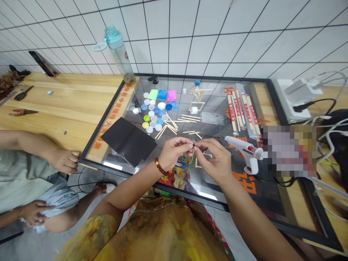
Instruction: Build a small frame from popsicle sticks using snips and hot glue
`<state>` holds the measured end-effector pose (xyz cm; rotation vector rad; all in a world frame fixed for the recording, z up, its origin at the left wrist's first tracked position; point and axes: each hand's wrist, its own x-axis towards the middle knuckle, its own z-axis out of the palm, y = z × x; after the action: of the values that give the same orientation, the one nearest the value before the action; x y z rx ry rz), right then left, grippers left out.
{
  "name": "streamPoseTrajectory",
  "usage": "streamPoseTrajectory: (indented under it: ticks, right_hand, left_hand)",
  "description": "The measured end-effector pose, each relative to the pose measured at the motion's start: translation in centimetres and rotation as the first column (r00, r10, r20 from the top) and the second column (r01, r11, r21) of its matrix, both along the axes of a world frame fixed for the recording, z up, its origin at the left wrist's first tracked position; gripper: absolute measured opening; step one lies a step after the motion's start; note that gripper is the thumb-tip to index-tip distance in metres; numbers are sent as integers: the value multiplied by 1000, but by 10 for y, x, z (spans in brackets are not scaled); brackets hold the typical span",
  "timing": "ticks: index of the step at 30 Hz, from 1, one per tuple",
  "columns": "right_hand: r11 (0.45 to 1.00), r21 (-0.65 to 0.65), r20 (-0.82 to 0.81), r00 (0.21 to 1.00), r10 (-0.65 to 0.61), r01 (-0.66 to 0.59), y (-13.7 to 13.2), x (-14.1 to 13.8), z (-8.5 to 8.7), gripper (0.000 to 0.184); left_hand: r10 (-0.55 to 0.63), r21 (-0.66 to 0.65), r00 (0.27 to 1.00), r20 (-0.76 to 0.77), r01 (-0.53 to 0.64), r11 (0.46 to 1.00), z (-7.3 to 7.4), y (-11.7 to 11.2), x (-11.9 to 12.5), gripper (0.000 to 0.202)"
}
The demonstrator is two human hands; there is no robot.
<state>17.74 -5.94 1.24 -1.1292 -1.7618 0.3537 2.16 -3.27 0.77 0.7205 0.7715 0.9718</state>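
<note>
A glue gun [252, 157] crowds the right hand [216, 159]

Tiny dark piece [194, 146], pinched in midair
Held between the left hand [175, 154] and right hand [216, 157], at the fingertips; too small to tell its shape.

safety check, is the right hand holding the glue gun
No, the glue gun lies on the glass, beside the right hand.

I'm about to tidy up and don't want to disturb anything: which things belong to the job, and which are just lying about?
Likely in the job:
small dark piece pinched by left hand and right hand
loose sticks
bottle caps
stick-and-cap model
glue gun
black sheet

Probably just lying about:
water bottle
phone
scissors
orange-handled tool
</note>
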Motion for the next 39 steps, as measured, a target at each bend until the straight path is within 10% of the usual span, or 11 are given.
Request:
streamPoseTrajectory:
  ticks: [39]
  right_hand:
    - [977, -210, -155, 988, -1, -31, -1, -1, -4, 5]
  left_hand:
    - [-16, -40, 1000, -27, 15, 999, 4, 0, 0, 28]
